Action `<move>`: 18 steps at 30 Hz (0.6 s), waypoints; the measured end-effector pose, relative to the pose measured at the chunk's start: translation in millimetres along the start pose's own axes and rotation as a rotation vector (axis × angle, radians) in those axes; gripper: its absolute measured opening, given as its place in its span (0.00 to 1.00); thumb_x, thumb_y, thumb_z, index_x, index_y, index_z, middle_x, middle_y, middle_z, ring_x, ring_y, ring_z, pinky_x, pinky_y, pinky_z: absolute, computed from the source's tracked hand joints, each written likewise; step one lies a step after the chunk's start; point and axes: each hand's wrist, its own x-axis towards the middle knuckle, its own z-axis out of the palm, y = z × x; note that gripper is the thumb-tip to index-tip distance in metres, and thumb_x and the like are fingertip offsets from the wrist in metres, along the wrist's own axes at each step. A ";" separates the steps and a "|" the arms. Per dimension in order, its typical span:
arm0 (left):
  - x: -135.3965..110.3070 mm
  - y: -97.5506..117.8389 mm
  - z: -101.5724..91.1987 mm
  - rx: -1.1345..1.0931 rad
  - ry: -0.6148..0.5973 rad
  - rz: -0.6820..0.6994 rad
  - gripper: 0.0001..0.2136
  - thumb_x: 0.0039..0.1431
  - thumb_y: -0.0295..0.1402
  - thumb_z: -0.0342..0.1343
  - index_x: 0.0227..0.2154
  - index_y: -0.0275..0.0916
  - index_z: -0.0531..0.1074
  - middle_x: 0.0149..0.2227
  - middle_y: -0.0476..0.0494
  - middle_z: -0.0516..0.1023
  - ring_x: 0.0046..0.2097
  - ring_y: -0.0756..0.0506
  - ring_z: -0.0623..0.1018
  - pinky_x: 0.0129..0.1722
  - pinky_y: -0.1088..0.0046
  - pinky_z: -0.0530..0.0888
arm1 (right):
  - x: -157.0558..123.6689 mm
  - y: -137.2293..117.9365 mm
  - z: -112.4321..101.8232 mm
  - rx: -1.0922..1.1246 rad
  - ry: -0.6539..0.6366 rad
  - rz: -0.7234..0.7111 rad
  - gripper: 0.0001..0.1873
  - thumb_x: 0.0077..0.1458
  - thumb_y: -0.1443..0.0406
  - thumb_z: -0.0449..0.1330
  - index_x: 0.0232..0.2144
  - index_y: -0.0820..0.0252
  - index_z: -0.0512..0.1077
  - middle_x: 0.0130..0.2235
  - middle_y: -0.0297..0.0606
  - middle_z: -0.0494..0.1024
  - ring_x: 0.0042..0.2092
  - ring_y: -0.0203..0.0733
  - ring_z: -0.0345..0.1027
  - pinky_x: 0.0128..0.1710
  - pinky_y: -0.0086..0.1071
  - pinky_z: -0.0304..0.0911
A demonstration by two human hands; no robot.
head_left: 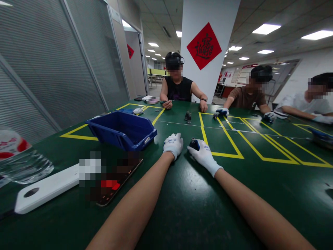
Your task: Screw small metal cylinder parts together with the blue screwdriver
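Observation:
My left hand (173, 145), in a white glove with blue print, rests on the green table with its fingers curled under. Whatever may lie beneath those fingers is hidden. Just to the right, my right hand (204, 156), gloved the same way, closes around a small black cylindrical part (193, 142) with a metallic top. Beyond both hands, two similar dark cylindrical parts (188, 117) stand upright on the table.
A blue plastic bin (122, 130) sits left of my hands. Nearer lie a phone (122, 180), a white bar-shaped object (49, 185) and a water bottle (23, 159). Yellow tape marks the green table (234, 201). Several people sit along the far side.

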 end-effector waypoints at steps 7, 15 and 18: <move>-0.5 2.4 -3.3 0.063 -0.061 0.078 0.20 0.63 0.48 0.40 0.46 0.43 0.69 0.45 0.39 0.72 0.47 0.39 0.73 0.46 0.61 0.67 | -5.8 -11.3 6.3 -0.010 -0.078 -0.138 0.25 0.52 0.50 0.57 0.49 0.56 0.70 0.49 0.42 0.70 0.48 0.44 0.66 0.50 0.38 0.62; -2.1 1.2 -4.1 0.067 -0.042 0.098 0.20 0.62 0.49 0.40 0.44 0.43 0.70 0.44 0.40 0.73 0.46 0.40 0.73 0.45 0.62 0.66 | 3.1 -32.8 -9.5 0.109 0.215 -0.195 0.25 0.58 0.53 0.52 0.55 0.57 0.63 0.51 0.43 0.71 0.51 0.44 0.66 0.52 0.37 0.61; -4.4 1.4 -4.7 0.055 -0.041 0.092 0.21 0.62 0.50 0.39 0.44 0.44 0.70 0.45 0.41 0.73 0.46 0.39 0.73 0.45 0.62 0.66 | 12.7 -23.0 -27.9 0.040 0.358 -0.083 0.28 0.59 0.52 0.48 0.57 0.59 0.60 0.51 0.45 0.71 0.50 0.45 0.66 0.51 0.39 0.61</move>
